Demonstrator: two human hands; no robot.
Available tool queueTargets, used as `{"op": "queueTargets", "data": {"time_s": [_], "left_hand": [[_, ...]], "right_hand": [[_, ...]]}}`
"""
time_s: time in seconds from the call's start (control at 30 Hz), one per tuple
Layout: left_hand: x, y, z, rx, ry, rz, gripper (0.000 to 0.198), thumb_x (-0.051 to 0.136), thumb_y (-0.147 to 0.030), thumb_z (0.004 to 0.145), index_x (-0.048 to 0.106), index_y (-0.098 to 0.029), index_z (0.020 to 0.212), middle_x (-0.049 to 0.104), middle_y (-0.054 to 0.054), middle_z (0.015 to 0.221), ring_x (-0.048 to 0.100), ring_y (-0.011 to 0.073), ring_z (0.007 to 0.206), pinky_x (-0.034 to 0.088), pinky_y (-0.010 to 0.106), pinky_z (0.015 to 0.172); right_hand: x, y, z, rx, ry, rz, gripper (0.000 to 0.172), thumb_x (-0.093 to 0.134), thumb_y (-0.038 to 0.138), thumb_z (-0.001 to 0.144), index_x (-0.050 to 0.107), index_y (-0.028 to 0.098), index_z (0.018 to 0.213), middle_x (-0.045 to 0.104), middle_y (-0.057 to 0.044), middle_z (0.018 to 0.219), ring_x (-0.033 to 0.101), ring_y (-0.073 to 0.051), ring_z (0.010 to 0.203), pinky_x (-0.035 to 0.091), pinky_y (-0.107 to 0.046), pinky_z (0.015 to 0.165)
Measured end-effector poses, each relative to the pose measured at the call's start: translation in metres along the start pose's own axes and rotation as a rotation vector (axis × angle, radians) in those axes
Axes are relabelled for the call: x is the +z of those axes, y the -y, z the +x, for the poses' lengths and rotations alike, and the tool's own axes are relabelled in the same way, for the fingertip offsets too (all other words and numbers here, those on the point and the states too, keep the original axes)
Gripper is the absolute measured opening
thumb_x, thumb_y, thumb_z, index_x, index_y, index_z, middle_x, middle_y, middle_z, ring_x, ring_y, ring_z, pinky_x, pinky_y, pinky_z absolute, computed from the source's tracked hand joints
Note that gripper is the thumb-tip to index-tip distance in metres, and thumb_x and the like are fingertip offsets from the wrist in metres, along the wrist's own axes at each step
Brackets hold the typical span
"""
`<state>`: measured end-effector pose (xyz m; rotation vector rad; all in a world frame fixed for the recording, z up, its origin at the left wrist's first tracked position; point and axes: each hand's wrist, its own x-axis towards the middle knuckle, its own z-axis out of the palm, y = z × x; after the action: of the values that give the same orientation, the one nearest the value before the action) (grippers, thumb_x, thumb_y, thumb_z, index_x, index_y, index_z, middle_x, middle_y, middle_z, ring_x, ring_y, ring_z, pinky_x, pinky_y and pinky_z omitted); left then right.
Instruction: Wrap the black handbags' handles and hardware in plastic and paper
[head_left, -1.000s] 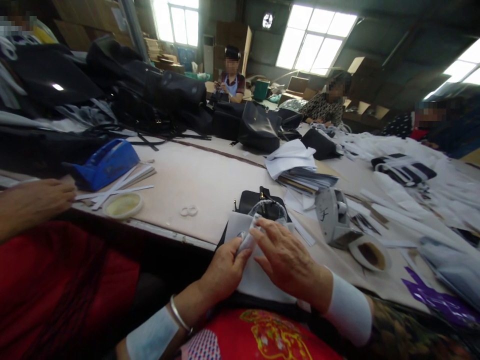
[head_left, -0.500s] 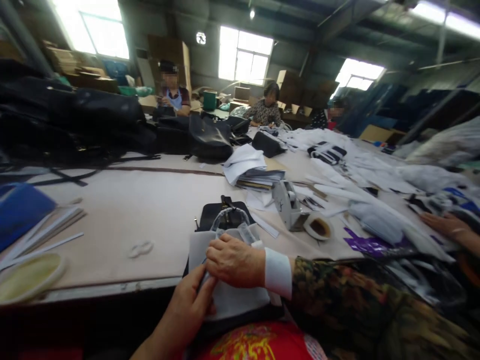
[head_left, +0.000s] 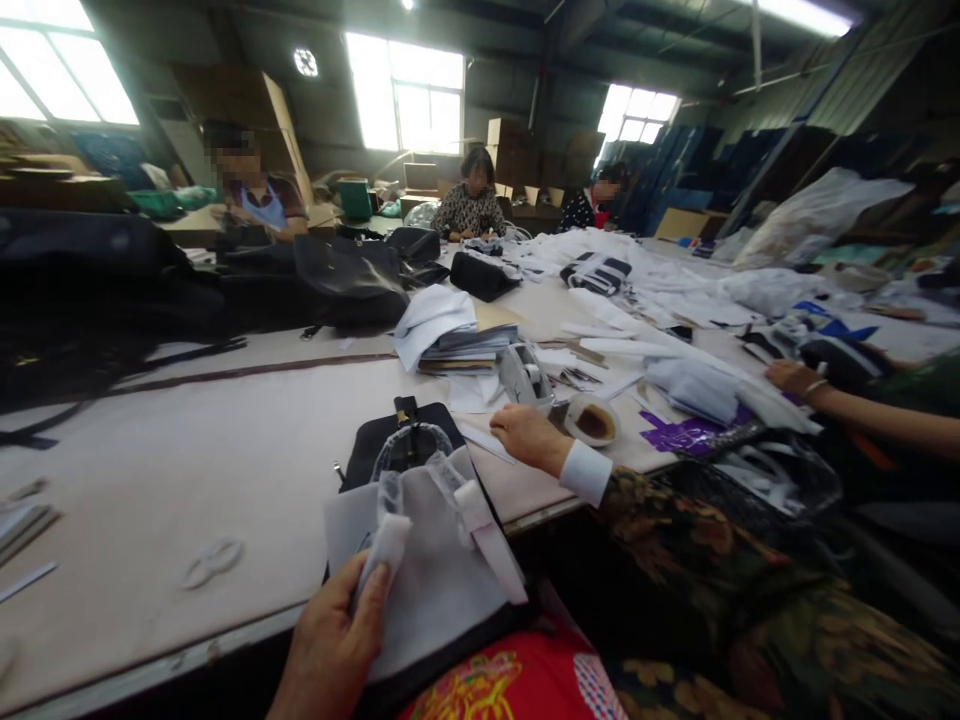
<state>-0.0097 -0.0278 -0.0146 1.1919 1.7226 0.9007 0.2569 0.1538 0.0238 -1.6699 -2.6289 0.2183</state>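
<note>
A black bag (head_left: 364, 440) rests over the near table edge and my lap. Its handle (head_left: 411, 432) is wrapped in clear plastic. A white sheet (head_left: 431, 600) covers its front, and a white foam wrap (head_left: 474, 508) surrounds the right strap. My left hand (head_left: 337, 625) is closed on the strap's other white foam wrap (head_left: 391, 540), thumb on top. To the right of the bag, my right hand (head_left: 531, 438) is raised with curled fingers near a grey tape dispenser (head_left: 519, 376). Whatever its fingertips hold, if anything, is too small to make out.
A tape roll (head_left: 594, 420) lies beside my right wrist. Behind stands a paper stack (head_left: 469, 345); black bags (head_left: 349, 280) are heaped at left. Two white rings (head_left: 212, 563) lie on the table (head_left: 247, 470). Purple plastic (head_left: 686, 432) and another person's hand (head_left: 793, 380) are at right.
My right hand has left the sheet and moved right and up toward the tape dispenser. My left hand now grips the left foam wrap. The view has turned right.
</note>
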Motion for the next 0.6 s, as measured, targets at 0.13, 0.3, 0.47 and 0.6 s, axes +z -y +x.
{"op": "queueTargets", "data": {"time_s": [0.13, 0.3, 0.47, 0.6], "left_hand": [[0.005, -0.009, -0.004, -0.04, -0.007, -0.054, 0.058, 0.059, -0.069, 0.079, 0.062, -0.019, 0.108, 0.038, -0.008, 0.047, 0.039, 0.0135, 0.042, 0.028, 0.022, 0.04], [0.008, -0.012, -0.006, -0.076, -0.002, -0.116, 0.057, 0.06, -0.068, 0.079, 0.061, -0.018, 0.108, 0.034, -0.009, 0.047, 0.034, 0.0112, 0.041, 0.024, 0.02, 0.04], [0.008, -0.01, -0.005, -0.075, -0.01, -0.107, 0.056, 0.061, -0.067, 0.079, 0.061, -0.019, 0.107, 0.036, -0.009, 0.047, 0.035, 0.0111, 0.041, 0.025, 0.02, 0.041], [0.007, -0.01, -0.005, -0.079, 0.015, -0.099, 0.057, 0.06, -0.068, 0.079, 0.06, -0.019, 0.108, 0.036, -0.009, 0.046, 0.036, 0.0116, 0.041, 0.025, 0.021, 0.041]], "right_hand": [[0.036, -0.019, 0.014, 0.038, 0.095, -0.054, 0.027, 0.055, 0.022, 0.093, 0.075, 0.006, 0.1, 0.069, -0.02, 0.107, 0.067, -0.027, 0.1, 0.05, -0.033, 0.088], [0.049, -0.009, 0.016, 0.03, 0.148, -0.115, 0.024, 0.054, 0.019, 0.097, 0.07, 0.005, 0.107, 0.067, -0.018, 0.111, 0.067, -0.025, 0.103, 0.053, -0.038, 0.089], [0.048, -0.011, 0.021, -0.004, 0.208, -0.151, 0.023, 0.061, 0.027, 0.096, 0.066, 0.009, 0.11, 0.067, -0.011, 0.113, 0.066, -0.021, 0.102, 0.055, -0.04, 0.089], [0.052, -0.016, 0.029, -0.018, 0.245, -0.156, 0.028, 0.062, 0.031, 0.096, 0.064, 0.01, 0.114, 0.066, -0.012, 0.115, 0.065, -0.022, 0.103, 0.055, -0.042, 0.091]]}}
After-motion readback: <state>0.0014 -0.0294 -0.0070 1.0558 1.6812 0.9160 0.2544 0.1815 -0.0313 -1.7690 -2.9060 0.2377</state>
